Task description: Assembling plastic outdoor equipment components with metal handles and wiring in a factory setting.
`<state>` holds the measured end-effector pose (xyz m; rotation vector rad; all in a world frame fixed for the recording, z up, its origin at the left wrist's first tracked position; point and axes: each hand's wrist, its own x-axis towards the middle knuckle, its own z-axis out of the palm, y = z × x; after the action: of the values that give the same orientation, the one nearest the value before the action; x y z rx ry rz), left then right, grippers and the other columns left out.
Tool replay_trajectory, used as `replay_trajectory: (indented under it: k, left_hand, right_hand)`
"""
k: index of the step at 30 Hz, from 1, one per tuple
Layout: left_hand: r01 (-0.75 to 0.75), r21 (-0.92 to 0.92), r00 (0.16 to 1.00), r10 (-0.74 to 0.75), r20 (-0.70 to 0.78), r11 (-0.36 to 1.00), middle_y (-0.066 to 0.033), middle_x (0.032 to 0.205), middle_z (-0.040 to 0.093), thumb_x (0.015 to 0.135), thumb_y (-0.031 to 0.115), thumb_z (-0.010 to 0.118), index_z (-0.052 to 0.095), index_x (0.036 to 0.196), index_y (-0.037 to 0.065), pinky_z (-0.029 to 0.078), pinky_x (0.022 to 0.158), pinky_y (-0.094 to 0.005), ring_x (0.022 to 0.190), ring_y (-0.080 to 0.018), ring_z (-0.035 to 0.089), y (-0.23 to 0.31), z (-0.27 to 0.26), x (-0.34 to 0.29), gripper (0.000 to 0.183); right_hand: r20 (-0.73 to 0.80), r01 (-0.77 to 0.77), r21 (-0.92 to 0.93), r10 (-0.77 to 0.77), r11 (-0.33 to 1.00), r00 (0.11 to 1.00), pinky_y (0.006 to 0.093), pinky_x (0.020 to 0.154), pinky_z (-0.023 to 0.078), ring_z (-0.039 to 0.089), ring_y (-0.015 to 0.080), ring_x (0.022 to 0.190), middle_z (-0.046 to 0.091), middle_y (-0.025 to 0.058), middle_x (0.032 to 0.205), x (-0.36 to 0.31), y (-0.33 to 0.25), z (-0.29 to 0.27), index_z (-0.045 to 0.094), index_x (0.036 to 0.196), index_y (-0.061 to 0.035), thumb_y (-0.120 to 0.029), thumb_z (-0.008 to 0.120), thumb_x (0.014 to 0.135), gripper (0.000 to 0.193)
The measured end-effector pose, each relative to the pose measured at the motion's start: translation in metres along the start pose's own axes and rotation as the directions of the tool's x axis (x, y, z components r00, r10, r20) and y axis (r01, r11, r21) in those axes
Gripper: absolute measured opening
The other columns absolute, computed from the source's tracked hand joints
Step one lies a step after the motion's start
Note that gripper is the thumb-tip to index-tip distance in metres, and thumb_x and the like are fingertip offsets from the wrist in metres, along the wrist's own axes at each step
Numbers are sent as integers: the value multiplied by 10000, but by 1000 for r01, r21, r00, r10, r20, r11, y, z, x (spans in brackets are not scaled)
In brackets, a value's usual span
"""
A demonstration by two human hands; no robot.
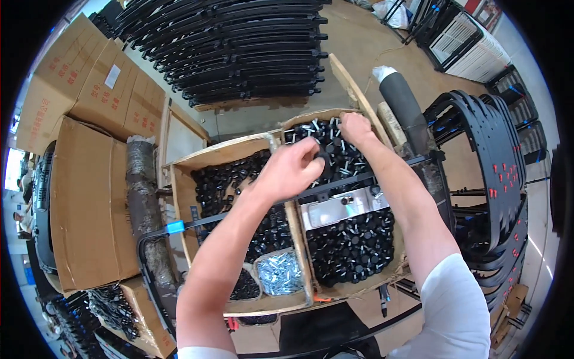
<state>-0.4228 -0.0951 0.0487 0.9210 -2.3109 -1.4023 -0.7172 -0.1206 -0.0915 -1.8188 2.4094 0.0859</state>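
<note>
My left hand [292,170] is curled above the wooden bin's divider, its thumb and fingers closed round a small black knob [323,160] that is partly hidden. Farther back and to the right, my right hand [357,128] is at the far corner of a compartment full of black knobs with silver threaded studs [347,157]. Its fingers are bent down, and what they grip, if anything, is hidden. Beneath my wrists a black metal frame tube [230,213] crosses the bin, with a silver metal plate [326,210] beside it.
The wooden bin [170,179] also holds black caps [209,182], silver screws [279,274] and more knobs [353,248]. Cardboard boxes [89,203] and a wrapped roller [142,191] flank it at left. A padded roller [403,102] and stacked black frames [502,173] stand at right; stacked black bars [239,54] lie beyond.
</note>
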Motion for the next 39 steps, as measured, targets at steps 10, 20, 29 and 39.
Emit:
replay_trajectory:
  k: [10,20,29,39]
  left_hand:
    - [153,-949,987,0,159,277,-83,946,687,1131,217,501,536,1186,52,601,616,-282,734,-152,711,7,24,-202,177]
    - [258,-567,966,-232,119,782,-108,1019,629,1110,291,552,567,1340,14,527,860,-355,927,-194,627,14,94,-286,360]
    - [163,-288,987,-159,40,944,-184,1143,725,1075,309,601,640,1303,39,549,908,-461,1009,-393,704,18,65,-363,356]
    - [320,-302,935,-350,-50,898,-229,1029,718,1050,315,652,610,1358,79,551,826,-468,928,-392,715,29,113,-442,391]
  right_hand:
    - [-40,270,671,-329,691,943,352,841,560,664,211,981,678,109,1111,-122,-92,-126,688,1096,-22,-134,763,877,256]
    - [20,456,492,-534,741,845,428,1079,500,618,360,1167,584,167,1222,-202,-142,-133,651,1253,-8,26,671,851,404]
    - [34,380,77,-384,922,923,506,939,568,723,357,1060,741,179,1090,-209,-179,-147,708,1249,-70,-370,619,1009,394]
    - [-11,365,88,-366,927,931,557,844,587,740,453,942,746,290,968,-203,-172,-128,596,1164,38,-353,540,1019,421]
